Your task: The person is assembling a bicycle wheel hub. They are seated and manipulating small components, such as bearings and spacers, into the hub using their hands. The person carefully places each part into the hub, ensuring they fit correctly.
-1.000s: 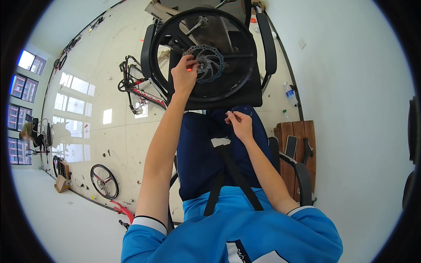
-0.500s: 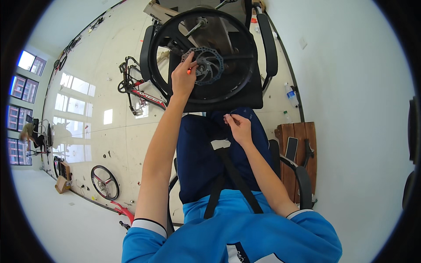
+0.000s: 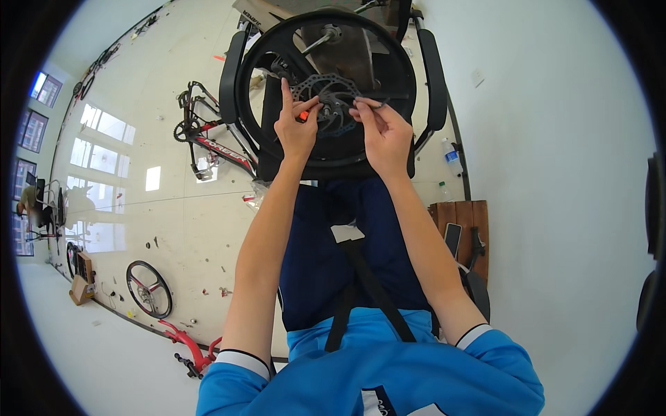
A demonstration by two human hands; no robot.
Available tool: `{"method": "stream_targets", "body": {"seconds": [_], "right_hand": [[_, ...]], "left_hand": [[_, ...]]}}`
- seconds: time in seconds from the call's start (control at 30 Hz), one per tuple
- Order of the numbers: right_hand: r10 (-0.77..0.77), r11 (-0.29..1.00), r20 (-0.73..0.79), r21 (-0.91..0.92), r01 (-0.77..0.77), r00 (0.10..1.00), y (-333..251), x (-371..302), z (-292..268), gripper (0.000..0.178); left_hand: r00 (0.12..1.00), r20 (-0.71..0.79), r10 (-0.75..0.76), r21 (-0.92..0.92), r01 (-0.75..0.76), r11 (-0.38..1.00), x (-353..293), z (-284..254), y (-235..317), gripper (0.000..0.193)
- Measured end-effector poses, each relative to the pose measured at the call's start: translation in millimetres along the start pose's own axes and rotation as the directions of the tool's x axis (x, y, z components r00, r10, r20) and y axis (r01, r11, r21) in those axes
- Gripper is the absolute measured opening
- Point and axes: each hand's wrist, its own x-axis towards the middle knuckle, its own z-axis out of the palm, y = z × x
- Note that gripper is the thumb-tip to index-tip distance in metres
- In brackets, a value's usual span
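A black spoked bicycle wheel (image 3: 244,128) lies on the seat of a black chair in front of me, with a silver brake disc rotor (image 3: 338,125) at its hub. My left hand (image 3: 297,132) is over the rotor's left side. Its index finger points forward while thumb and other fingers close near the hub, and a small orange piece (image 3: 304,116) shows between them; the rest of that piece is hidden. Above the rotor's right side my right hand (image 3: 386,135) pinches its fingertips together. What they hold is too small to name.
Black armrests (image 3: 433,83) flank the wheel. A red and black bike frame (image 3: 218,149) lies on the floor at left, with another wheel (image 3: 149,288) and a red frame part (image 3: 187,341) nearer. On the right are a wooden box (image 3: 472,232) bearing a phone (image 3: 452,239), and a bottle (image 3: 451,156).
My right hand has come up from above my lap to the rotor. The left index finger has straightened away from the disc, with the orange piece still in that hand.
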Motion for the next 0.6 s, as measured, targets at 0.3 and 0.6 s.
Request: {"method": "stream_targets", "body": {"seconds": [0.3,0.6], "right_hand": [[-0.080,0.988,0.093,-0.124,0.092,0.992,22,8,22,0.015],[-0.321,0.832,0.324,-0.351,0.428,0.890,7,13,25,0.012]], "left_hand": [[0.995,-0.083,0.054,0.002,-0.054,0.999,-9,6,-15,0.077],[0.962,-0.023,0.272,0.140,-0.266,0.954,-3,3,-22,0.072]]}}
